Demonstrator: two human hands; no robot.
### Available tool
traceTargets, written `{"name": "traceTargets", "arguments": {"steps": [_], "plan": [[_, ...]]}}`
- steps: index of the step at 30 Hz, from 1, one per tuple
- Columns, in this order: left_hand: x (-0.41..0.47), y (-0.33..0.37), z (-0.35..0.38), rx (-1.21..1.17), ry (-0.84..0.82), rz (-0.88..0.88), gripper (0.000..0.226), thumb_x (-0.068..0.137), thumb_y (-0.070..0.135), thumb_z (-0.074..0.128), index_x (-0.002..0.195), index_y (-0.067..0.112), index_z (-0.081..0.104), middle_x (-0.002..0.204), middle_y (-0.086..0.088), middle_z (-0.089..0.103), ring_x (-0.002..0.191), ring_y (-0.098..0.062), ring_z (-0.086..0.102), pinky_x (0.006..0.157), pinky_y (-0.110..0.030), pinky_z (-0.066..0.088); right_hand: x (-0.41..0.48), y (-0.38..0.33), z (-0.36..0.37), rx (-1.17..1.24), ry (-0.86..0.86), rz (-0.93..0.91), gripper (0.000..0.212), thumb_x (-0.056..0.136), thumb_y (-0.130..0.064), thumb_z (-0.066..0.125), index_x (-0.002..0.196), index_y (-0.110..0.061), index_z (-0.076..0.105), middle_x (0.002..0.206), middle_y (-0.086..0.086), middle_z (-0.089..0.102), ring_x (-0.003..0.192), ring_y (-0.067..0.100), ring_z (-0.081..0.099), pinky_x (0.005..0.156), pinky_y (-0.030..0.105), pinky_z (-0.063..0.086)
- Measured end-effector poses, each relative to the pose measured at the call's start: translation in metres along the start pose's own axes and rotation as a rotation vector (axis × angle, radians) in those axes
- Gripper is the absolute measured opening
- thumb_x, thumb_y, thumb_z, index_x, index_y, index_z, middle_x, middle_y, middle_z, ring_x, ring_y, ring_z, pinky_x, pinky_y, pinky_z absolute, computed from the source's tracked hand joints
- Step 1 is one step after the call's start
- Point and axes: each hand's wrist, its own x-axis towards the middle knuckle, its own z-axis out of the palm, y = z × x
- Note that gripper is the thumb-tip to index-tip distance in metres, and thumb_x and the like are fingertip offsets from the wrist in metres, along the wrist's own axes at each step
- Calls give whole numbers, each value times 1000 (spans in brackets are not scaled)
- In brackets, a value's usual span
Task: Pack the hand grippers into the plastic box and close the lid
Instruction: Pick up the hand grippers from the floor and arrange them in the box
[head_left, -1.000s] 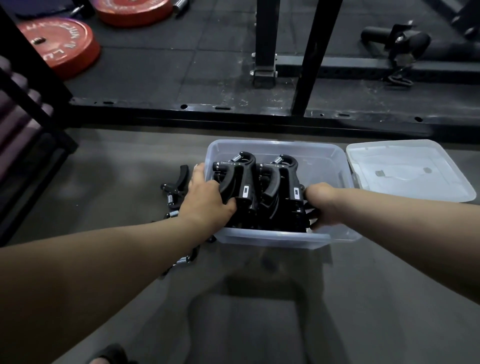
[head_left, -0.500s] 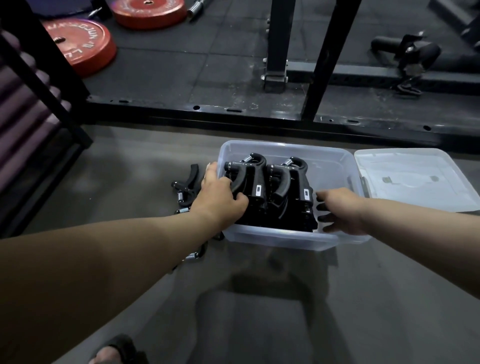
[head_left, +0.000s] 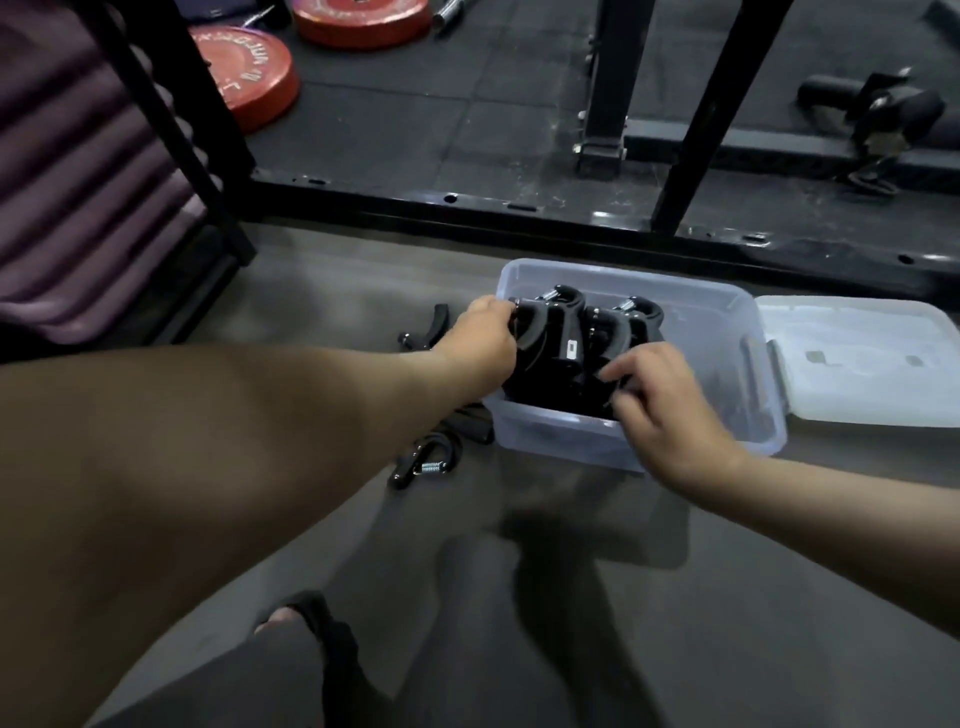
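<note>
Hand grippers (head_left: 566, 343): black, bunched upright and tight inside plastic box (head_left: 613, 273), filling left and middle; right part of box showing bare bottom. Box on grey floor (head_left: 727, 571). Lid (head_left: 857, 364) off, lying flat just beside box on right, at or very near its rim. Loose grippers (head_left: 421, 465) outside on floor, just left of box, partly hidden under left forearm; count unclear.

Left hand (head_left: 483, 338): fingers curled round handle of leftmost gripper in box, by left wall. Right hand (head_left: 660, 395): over near rim, fingers bent, tips against near-right corner of packed bunch; real pinch or plain press, cannot tell, blurred.

Step in hand, probably: squaring up packed bunch to free room.

Doing it well:
- Push from both sides evenly, keeping bunch upright and nested, handles all facing one way.
- Slide bunch hard against one wall, no gaps left on both sides.
- Mind springs and hooked tops, likely to snag on neighbours.
- Check nothing standing above rim, else no clean seat for lid.
- Next, probably: bring loose ones from left, one at a time, into free right part.

Progress, roughly past halfway: lid not on, some grippers not yet in.

Background: red weight plates (head_left: 249, 73), black rack frame (head_left: 613, 104), sandalled foot (head_left: 306, 618) at bottom.
</note>
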Motion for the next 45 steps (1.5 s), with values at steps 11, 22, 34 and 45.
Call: {"name": "traceTargets", "arguments": {"steps": [11, 22, 34, 45], "plan": [[30, -12, -7, 185, -56, 144, 50, 97, 21, 38, 146, 11, 36, 159, -12, 17, 146, -30, 17, 118, -39, 20, 12, -43, 71, -129, -309, -422, 34, 75, -19, 47, 105, -13, 62, 109, 7, 58, 94, 30, 55, 81, 42, 48], [48, -30, -8, 224, -92, 256, 57, 101, 28, 34, 155, 18, 19, 163, -5, 0, 149, -23, 11, 120, -36, 15, 27, -50, 162, -382, -805, -221, 45, 86, -13, 53, 129, -10, 42, 133, 13, 41, 121, 32, 43, 100, 39, 37], [52, -37, -1, 169, -65, 288, 57, 101, 28, 33, 155, 18, 16, 163, -5, -2, 149, -20, 7, 120, -36, 15, 37, -58, 190, -573, -909, -439, 42, 95, -19, 46, 136, -12, 38, 134, 20, 45, 125, 37, 42, 97, 44, 36], [43, -30, 0, 127, -76, 232, 57, 102, 26, 30, 156, 23, 9, 163, -1, -7, 149, -18, 3, 120, -36, 13, 13, -29, 204, -803, -767, -823, 39, 81, -36, 52, 115, -38, 69, 86, -8, 71, 80, 25, 65, 74, 31, 51]]}}
